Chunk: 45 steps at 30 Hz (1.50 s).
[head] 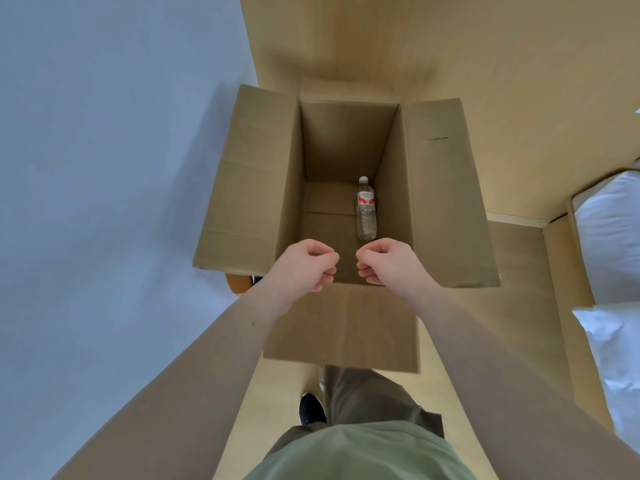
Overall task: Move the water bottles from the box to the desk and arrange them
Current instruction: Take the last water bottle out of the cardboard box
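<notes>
Head view, looking straight down into an open cardboard box [263, 174] that stood on a pale wooden floor [277, 386], its four flaps folded outward so that the interior was fully exposed. A single water bottle [365, 211] lay on its side on the box bottom, close against the right inner wall, cap pointing away from the person; no other bottle could be seen inside, which suggested that the transfer was near its end. Both arms were extended over the near edge of the box. The left hand [304, 268] and the right hand [384, 259] hovered side by side above the opening, each with fingers curled inward and holding nothing, well above the bottle and not touching the cardboard. The depth of the box probably explained this posture: the person leaned over it, feet just behind the near flap, so that a hand could reach down to the bottom. The right hand was placed nearer the bottle and seemed the likelier one to take it. The bench that was to receive the bottles did not appear in this view. White bedding [609, 237] showed at the right margin.
</notes>
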Motion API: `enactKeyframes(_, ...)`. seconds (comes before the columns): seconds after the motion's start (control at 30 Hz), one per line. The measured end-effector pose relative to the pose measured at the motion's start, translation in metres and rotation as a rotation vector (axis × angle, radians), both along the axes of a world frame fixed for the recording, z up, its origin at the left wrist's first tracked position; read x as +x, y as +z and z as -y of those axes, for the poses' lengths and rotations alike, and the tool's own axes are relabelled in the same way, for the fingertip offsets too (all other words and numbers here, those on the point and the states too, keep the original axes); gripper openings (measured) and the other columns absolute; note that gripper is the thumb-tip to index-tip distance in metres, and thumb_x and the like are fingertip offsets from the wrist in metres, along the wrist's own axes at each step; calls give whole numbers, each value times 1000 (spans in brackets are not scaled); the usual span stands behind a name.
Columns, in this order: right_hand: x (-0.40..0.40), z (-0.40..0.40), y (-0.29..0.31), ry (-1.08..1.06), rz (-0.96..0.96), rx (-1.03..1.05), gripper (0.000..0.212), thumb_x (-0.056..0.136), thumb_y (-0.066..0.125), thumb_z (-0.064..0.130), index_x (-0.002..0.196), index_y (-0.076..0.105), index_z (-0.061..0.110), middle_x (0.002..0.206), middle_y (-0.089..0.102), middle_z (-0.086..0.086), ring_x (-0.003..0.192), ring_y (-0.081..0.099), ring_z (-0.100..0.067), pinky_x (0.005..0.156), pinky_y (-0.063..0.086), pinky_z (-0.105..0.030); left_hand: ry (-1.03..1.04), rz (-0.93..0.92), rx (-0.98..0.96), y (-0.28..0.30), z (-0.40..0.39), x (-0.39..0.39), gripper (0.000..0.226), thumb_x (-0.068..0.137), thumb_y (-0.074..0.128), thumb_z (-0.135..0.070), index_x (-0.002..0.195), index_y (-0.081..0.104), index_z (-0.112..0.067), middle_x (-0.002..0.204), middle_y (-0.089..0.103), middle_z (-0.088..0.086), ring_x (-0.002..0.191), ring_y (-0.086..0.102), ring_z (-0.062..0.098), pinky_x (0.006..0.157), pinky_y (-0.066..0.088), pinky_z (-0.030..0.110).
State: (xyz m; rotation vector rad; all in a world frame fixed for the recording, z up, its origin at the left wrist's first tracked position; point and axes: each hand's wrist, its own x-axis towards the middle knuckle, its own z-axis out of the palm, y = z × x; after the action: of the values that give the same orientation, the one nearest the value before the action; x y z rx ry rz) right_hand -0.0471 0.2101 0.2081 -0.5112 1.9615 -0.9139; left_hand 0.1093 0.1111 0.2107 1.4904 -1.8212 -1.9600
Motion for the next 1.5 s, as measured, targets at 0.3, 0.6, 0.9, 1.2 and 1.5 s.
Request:
enactKeyframes(0.3,-71,85,-33,-9,-20,70,5,95,65,25,99,62,26,93,71,0,88,71,-13,81,60,-29,7,66,-3,-23,78,-69,15,98,61,-33,112,64,-28,99,73,-5,91,72,8,81,59,26)
enactKeyframes(0.6,-111,155,-97,-176,-39,147,38,93,68,28,128,54,22,122,58,1,106,57,-13,67,47,-20,22,165,15,-72,134,-121,18,99,61,-27,117,63,-25,105,69,-4,94,70,11,73,56,20)
enactKeyframes(0.9,-137,196,-163,-292,-48,274,55,92,70,28,141,46,19,136,53,-6,111,57,-20,88,56,-34,-4,212,6,-140,178,-166,21,99,62,-28,119,63,-28,105,68,-8,93,69,8,83,59,26)
enactKeyframes(1.2,-168,242,-223,-386,-15,382,73,85,76,40,146,41,21,142,45,-8,124,53,-31,102,50,-48,94,299,43,-201,199,-203,25,98,61,-29,123,59,-29,101,63,-11,86,64,5,62,47,18)
enactKeyframes(1.5,-175,271,-284,-500,24,465,92,80,81,43,153,31,20,149,39,-11,135,44,-35,109,44,-55,373,350,148,-262,211,-225,30,98,60,-27,128,57,-25,101,60,-8,85,55,5,68,44,24)
